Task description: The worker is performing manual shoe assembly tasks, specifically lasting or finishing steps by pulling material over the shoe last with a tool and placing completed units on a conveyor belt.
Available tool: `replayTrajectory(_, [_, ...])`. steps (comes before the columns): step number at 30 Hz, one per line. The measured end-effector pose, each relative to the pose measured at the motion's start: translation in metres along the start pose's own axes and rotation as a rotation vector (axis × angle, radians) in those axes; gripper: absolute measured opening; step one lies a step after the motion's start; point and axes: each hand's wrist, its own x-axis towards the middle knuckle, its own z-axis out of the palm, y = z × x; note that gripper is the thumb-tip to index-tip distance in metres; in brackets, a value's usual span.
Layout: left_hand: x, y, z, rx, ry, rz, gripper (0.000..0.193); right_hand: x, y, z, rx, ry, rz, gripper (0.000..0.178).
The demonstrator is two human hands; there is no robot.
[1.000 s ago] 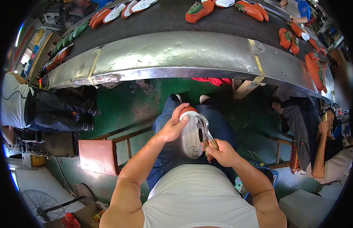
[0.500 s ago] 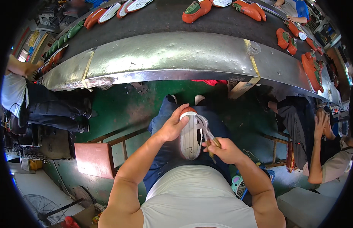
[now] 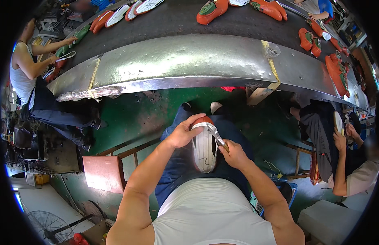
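Observation:
An orange-red shoe (image 3: 204,152) rests upside down on my lap, its pale underside facing up and its toe pointing away from me. My left hand (image 3: 184,134) is closed around the left side of the toe, thumb across the underside. Wrapped round the handles of metal pincers (image 3: 214,134), my right hand (image 3: 234,155) is at the right of the shoe. The curved pincer head lies at the right edge of the toe, close to my left thumb. Whether its jaws grip the edge I cannot tell.
A dark conveyor belt (image 3: 173,20) with a metal rim (image 3: 173,57) curves ahead, carrying several orange and green shoes (image 3: 212,11). A clear cup (image 3: 272,50) stands on the rim. Co-workers (image 3: 26,61) sit left and right. A brown stool (image 3: 103,173) is at my left.
My right hand and the pincers have moved up and left toward the toe. The left co-worker has leaned to the belt, reaching for shoes. A pale sole now shows in the right co-worker's hands.

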Motion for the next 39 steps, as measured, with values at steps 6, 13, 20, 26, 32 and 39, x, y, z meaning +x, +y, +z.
replayTrajectory(6, [0.000, 0.014, 0.010, -0.103, 0.016, -0.022, 0.054, -0.014, -0.037, -0.040, -0.323, -0.095, 0.087, 0.020])
replayTrajectory(13, [0.015, 0.012, 0.029, 0.190, 0.186, -0.043, 0.049, -0.019, -0.049, -0.075, 0.309, -0.256, 0.320, 0.022])
replayTrajectory(20, [0.014, -0.023, 0.020, 0.440, 0.196, 0.062, 0.079, 0.021, -0.031, -0.055, 0.110, -0.009, 0.232, 0.029])
replayTrajectory(26, [-0.009, -0.001, 0.034, 0.630, -0.062, 0.121, 0.085, 0.075, -0.008, -0.066, 0.231, 0.076, 0.068, 0.034])
replayTrajectory(32, [0.018, 0.045, -0.014, 0.794, -0.201, -0.133, 0.057, 0.109, 0.004, -0.091, 0.342, -0.282, 0.111, 0.052])
replayTrajectory(39, [0.211, 0.158, -0.071, 0.867, 0.490, 0.631, 0.034, 0.115, 0.007, -0.102, 0.282, -0.191, 0.110, 0.064])
